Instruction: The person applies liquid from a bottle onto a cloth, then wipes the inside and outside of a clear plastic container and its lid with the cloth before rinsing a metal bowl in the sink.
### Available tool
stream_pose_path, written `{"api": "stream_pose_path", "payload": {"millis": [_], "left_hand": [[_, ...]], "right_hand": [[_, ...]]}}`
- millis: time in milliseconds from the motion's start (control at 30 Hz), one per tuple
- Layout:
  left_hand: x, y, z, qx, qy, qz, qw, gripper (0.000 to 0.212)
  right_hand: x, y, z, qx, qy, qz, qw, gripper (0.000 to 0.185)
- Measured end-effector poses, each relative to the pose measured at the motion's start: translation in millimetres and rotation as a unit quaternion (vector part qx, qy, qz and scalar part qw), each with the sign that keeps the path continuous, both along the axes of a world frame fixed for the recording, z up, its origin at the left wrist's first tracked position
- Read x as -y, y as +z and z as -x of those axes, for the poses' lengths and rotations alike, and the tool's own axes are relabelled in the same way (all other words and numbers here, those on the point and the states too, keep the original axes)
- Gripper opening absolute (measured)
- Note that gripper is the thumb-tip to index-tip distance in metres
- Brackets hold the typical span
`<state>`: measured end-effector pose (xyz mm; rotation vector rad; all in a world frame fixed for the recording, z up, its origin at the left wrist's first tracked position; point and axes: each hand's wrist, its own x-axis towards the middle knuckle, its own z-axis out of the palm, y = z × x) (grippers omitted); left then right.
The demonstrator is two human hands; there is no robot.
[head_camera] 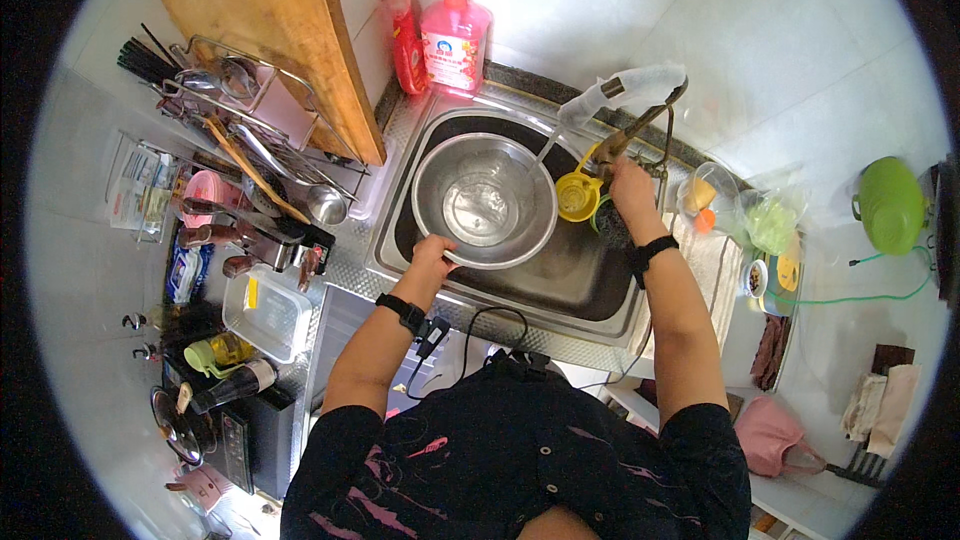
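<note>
A stainless steel bowl (pixel 429 191) with clear water in it rests in the left part of the metal sink (pixel 570 292). My left hand (pixel 433 258) grips its near rim, thumb over the edge. Over at the right, my right hand (pixel 632 186) is closed around the lower part of the brass-coloured faucet (pixel 637 124), by its handle; the fingertips are partly hidden. White wrapping (pixel 649 82) covers the spout, and a thin stream of water (pixel 547 146) runs from it into the bowl. Just left of my right hand sit a yellow plastic strainer (pixel 577 196) and a dark scouring pad (pixel 613 225).
Pink soap bottles (pixel 454 45) stand behind the sink. Leftward are a wooden cutting board (pixel 262 22), a utensil rack (pixel 255 127), a knife block (pixel 274 247) and a clear plastic container (pixel 268 315). A striped cloth (pixel 701 270) and a bag of greens (pixel 772 217) lie right.
</note>
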<state>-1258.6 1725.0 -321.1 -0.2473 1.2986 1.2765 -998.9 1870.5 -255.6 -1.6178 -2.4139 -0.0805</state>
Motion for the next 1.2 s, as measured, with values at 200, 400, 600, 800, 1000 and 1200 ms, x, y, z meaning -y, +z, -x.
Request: {"api": "stream_pose_path", "payload": {"millis": [200, 400, 600, 800, 1000, 1200], "left_hand": [[-7.1, -16.2, 14.6, -0.016, -0.033, 0.039, 0.999, 0.023], [-9.3, -34.2, 20.0, -0.035, -0.038, 0.028, 0.998, 0.027], [-18.0, -44.0, 26.0, -0.001, -0.046, 0.009, 0.999, 0.028], [-33.7, -51.8, 24.7, -0.011, -0.053, 0.072, 0.996, 0.028], [-34.6, -72.7, 24.0, 0.000, -0.066, 0.085, 0.994, 0.026], [3.5, -151.5, 51.2, -0.253, -0.393, -0.017, 0.884, 0.031]], "right_hand": [[8.1, 19.0, 4.6, 0.000, -0.085, 0.137, 0.987, 0.020], [27.2, 14.8, -8.9, -0.173, -0.148, 0.122, 0.966, 0.027], [67.2, 1.6, -22.5, -0.292, -0.111, 0.190, 0.931, 0.026], [103.8, -4.2, -24.7, -0.380, -0.160, 0.396, 0.821, 0.039], [127.3, -20.2, -23.9, -0.417, -0.163, 0.437, 0.780, 0.035], [130.8, -5.9, -6.9, -0.382, -0.165, 0.472, 0.777, 0.022]]}}
